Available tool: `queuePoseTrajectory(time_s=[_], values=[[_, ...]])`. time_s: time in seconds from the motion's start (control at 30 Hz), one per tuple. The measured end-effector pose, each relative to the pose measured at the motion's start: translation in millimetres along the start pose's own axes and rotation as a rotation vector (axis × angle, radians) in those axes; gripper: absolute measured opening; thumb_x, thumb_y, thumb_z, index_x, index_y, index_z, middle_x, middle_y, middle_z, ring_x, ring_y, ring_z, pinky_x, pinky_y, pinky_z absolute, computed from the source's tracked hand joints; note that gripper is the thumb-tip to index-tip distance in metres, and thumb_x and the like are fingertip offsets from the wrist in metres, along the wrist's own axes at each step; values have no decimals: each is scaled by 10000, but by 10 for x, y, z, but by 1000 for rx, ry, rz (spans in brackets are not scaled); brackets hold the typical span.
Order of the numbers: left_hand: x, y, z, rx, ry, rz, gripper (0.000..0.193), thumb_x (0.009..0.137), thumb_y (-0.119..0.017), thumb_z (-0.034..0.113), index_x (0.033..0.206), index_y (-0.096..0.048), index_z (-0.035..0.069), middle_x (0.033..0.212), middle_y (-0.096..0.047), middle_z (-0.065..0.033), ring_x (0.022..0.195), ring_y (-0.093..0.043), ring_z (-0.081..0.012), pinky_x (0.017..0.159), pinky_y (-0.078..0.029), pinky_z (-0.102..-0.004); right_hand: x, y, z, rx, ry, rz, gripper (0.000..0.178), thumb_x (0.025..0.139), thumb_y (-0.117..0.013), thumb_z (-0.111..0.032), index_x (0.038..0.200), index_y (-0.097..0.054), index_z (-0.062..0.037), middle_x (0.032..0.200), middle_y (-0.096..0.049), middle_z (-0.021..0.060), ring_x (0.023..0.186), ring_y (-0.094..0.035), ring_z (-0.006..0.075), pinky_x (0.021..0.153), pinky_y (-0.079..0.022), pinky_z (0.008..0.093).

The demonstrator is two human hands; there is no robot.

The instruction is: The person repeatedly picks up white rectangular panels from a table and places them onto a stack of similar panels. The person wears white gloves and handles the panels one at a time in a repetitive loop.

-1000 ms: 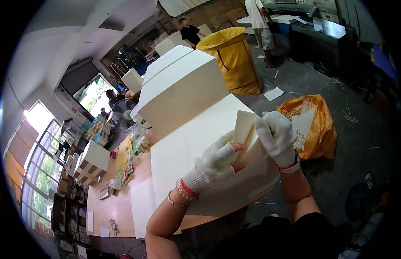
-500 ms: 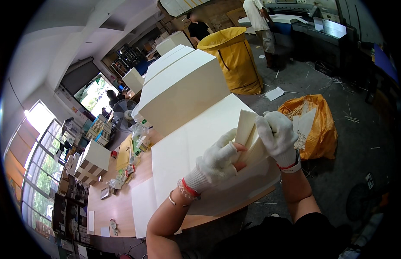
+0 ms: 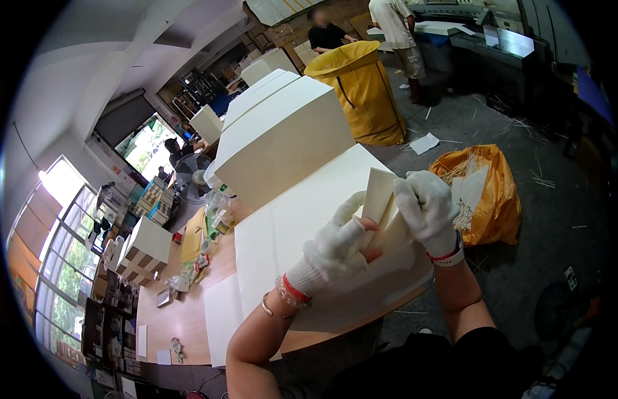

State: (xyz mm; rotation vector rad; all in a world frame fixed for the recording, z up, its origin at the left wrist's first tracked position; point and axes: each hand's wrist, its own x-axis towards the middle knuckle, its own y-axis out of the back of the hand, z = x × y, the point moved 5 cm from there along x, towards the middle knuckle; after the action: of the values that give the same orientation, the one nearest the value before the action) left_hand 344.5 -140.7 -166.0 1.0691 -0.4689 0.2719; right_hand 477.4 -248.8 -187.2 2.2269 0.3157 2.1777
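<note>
Both my hands wear white knit gloves, with fingertips of the left one bare. Between them stands a small folded piece of cream-white card [image 3: 378, 193], tilted upward over the table. My left hand [image 3: 339, 243] grips its lower left side, thumb and fingers wrapped around it. At the card's right edge, my right hand [image 3: 426, 207] is closed, its fingers curled on the edge; the fingertips are hidden. Beneath my hands lies a wide white paper sheet [image 3: 276, 233], spread over the wooden table [image 3: 179, 322].
Tall stacks of white sheets [image 3: 282, 139] stand beyond the paper. A yellow sack [image 3: 362, 93] and an orange bag of paper scraps [image 3: 498, 199] are on the floor to the right. Small packets [image 3: 189, 274] lie at left. Two people are near the back, another near the doorway.
My hands and the card hold almost the same position. In the background, the person in black beside the yellow sack has shifted right, and the person near the doorway has moved slightly.
</note>
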Motion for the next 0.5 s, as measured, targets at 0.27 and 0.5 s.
queuePoseTrajectory(time_s=[0.27,0.5], values=[[-29,-19,-94,-95,129,-210,477,742,-729,-66,1184,-631,87,1321,-525,-207,1153,-585,-323,910,-476,-333,30,0,-21,6,-23,-27,270,765,-681,-46,1016,-602,16,749,-529,95,654,-560,264,583,-481,369],[-3,-12,-22,-66,42,-33,525,696,-811,-13,1180,-633,86,1336,-518,-199,1155,-582,-330,926,-485,-354,14,-6,36,76,-85,-108,295,744,-687,-9,1027,-604,7,753,-528,93,653,-558,251,560,-468,357]])
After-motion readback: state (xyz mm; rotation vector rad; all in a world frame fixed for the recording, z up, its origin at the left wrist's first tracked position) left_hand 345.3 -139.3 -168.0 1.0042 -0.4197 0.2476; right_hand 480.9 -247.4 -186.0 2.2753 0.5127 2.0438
